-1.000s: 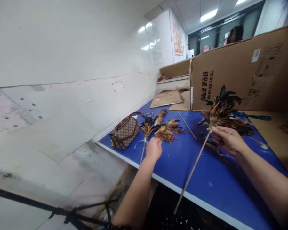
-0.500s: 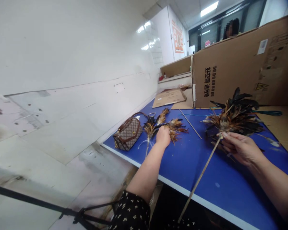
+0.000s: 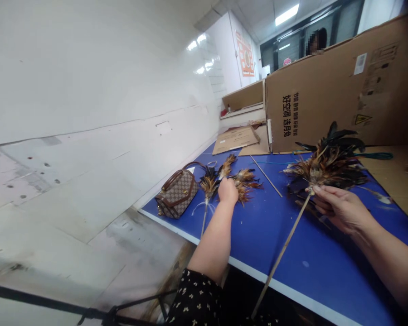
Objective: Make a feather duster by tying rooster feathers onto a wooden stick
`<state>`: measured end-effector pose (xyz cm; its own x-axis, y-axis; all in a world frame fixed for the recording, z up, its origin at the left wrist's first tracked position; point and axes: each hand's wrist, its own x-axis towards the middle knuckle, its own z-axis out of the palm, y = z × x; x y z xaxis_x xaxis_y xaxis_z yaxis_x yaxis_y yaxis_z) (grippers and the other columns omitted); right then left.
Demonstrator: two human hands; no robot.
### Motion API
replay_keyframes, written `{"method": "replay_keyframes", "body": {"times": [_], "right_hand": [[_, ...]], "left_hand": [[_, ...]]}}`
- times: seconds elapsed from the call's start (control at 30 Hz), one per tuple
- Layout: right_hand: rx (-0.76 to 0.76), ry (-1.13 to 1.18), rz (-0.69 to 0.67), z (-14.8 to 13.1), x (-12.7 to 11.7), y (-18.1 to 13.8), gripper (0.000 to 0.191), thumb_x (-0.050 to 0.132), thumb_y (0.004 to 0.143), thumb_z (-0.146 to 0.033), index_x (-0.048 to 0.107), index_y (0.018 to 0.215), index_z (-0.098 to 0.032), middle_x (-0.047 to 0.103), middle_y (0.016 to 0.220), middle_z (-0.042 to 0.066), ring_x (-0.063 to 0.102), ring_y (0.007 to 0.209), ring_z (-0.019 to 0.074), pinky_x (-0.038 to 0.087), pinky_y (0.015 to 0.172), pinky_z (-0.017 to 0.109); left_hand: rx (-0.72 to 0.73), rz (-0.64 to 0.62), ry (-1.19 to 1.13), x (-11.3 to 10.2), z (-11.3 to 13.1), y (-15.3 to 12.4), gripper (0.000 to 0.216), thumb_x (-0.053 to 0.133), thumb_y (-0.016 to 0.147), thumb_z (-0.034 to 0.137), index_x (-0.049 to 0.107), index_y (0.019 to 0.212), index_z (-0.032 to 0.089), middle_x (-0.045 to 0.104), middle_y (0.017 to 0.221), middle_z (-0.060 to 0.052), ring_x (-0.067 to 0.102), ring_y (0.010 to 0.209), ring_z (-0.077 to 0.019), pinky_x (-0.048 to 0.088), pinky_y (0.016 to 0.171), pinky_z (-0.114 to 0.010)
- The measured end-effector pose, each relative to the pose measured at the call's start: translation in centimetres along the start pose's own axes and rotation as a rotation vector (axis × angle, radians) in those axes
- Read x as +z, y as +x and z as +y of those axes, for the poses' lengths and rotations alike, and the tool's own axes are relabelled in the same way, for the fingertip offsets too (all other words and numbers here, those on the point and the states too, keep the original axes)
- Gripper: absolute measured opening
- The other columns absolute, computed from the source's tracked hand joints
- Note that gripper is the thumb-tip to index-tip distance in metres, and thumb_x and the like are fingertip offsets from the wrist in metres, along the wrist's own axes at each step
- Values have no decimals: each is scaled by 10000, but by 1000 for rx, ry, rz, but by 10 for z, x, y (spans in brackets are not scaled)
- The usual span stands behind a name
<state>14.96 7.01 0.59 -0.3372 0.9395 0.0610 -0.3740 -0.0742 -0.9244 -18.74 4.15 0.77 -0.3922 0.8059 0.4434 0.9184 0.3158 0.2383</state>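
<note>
My right hand pinches a feather duster where its black and brown feathers meet the thin stick. The stick slants down past the table's front edge. My left hand is among loose brown feathers on the table, its fingers curled and mostly hidden behind the back of the hand. What they hold does not show. Just left of it lies another feathered stick with a pale tie hanging from it. A small tuft of brown feathers lies behind the hand.
The blue table holds a brown patterned handbag at its left edge and a bare thin stick. Cardboard pieces lie behind. A large carton rises at the back, with a person's head beyond. A black pole crosses lower left.
The view has shifted slightly, so most things sit a little further left. Both hands keep nearly the same places at the feathers and the duster.
</note>
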Motion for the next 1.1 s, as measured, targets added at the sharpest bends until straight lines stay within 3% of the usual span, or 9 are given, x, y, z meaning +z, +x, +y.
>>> {"method": "replay_keyframes", "body": {"times": [0.13, 0.23, 0.37, 0.47, 0.6, 0.73, 0.9, 1.0, 1.1], "right_hand": [[12, 8, -20, -1, 4, -1, 378, 890, 725, -461, 641, 733, -177, 257, 591, -71, 186, 515, 75, 116, 466, 283], [3, 11, -37, 2, 5, -2, 390, 876, 754, -444, 600, 695, -175, 275, 575, -74, 180, 502, 66, 109, 471, 280], [10, 3, -82, 6, 4, -2, 375, 848, 792, -446, 609, 730, -163, 291, 556, -86, 198, 487, 58, 123, 472, 260], [4, -5, -91, 8, 3, -2, 389, 851, 785, -458, 601, 735, -163, 286, 538, -98, 198, 473, 53, 131, 461, 245], [1, -15, -99, 7, 4, -2, 379, 856, 783, -445, 612, 761, -156, 290, 534, -104, 200, 465, 47, 139, 453, 235], [-2, -21, -105, 8, 4, -1, 382, 856, 784, -441, 603, 759, -155, 298, 542, -100, 209, 464, 45, 132, 451, 233], [-9, -5, -113, 10, 2, 0, 401, 863, 777, -447, 584, 728, -163, 292, 542, -99, 202, 463, 42, 132, 441, 233], [-12, 6, -114, 10, 3, 0, 409, 861, 781, -448, 573, 715, -166, 286, 535, -97, 206, 461, 42, 136, 437, 237], [-22, 12, -118, 11, 3, -1, 398, 849, 799, -443, 577, 714, -164, 286, 531, -96, 206, 460, 44, 137, 438, 242]], "left_hand": [[95, 199, -160, -9, 10, -17, 344, 354, 1040, 218, 673, 1146, 145, 635, 1148, -152, 610, 1092, -201, 457, 997, -312], [331, 335, -444, -5, 25, -34, 286, 395, 1032, 217, 670, 1083, 163, 667, 1052, -118, 626, 1047, -184, 484, 976, -322], [685, 117, -581, 5, 42, -58, 235, 460, 989, 173, 676, 1081, 195, 697, 1023, -89, 664, 1001, -163, 526, 922, -301], [809, -60, -549, 6, 49, -69, 288, 466, 936, 109, 682, 1098, 209, 706, 1023, -80, 674, 1008, -164, 536, 908, -286], [590, -32, -461, 1, 53, -73, 394, 479, 867, 74, 642, 1205, 193, 692, 1107, -91, 664, 1035, -180, 524, 946, -298], [369, -28, -319, -6, 60, -82, 192, 510, 959, 302, 662, 960, 185, 687, 928, -95, 662, 902, -208, 516, 855, -316], [370, -262, -114, -8, 61, -98, 344, 544, 931, 529, 646, 913, 201, 688, 944, -113, 666, 877, -259, 496, 792, -360], [406, -372, -75, -5, 58, -100, 243, 576, 907, 426, 650, 961, 201, 694, 1004, -125, 673, 905, -275, 494, 797, -373], [371, -379, -163, 2, 57, -97, 132, 582, 886, 319, 643, 886, 202, 695, 959, -124, 673, 894, -265, 487, 800, -368]]}}
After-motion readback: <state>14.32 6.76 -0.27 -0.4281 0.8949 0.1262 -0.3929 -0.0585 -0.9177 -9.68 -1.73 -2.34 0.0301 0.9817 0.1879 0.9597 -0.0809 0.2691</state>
